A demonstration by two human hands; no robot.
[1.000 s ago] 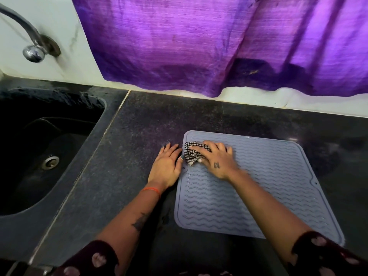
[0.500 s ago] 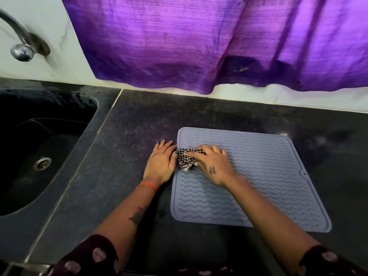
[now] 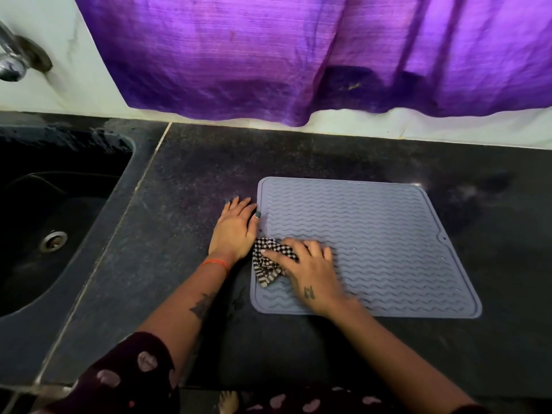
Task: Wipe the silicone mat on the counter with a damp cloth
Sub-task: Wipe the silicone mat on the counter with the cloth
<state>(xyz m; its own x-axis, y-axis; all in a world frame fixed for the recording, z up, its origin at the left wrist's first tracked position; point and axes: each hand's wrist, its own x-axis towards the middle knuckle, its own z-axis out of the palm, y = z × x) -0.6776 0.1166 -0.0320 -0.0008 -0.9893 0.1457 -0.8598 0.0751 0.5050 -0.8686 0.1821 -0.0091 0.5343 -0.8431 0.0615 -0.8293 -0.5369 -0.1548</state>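
Note:
A grey-blue silicone mat (image 3: 388, 243) with wavy ridges lies flat on the dark counter (image 3: 185, 204). A small black-and-white checked cloth (image 3: 264, 268) sits crumpled on the mat's left side, near its front corner. My right hand (image 3: 307, 273) presses down on the cloth with fingers spread over it, covering much of it. Just left of the mat, my left hand (image 3: 236, 228) rests flat on the counter, its thumb touching the mat's left edge.
A black sink (image 3: 44, 222) with a metal drain is sunk into the counter at the left, with a chrome tap (image 3: 12, 59) on the wall above. A purple curtain (image 3: 298, 55) hangs over the back wall. The counter's front edge runs below my arms.
My right hand has dragged the cloth down the mat's left side, from near the far corner toward the front. My left hand has stayed beside the mat's edge.

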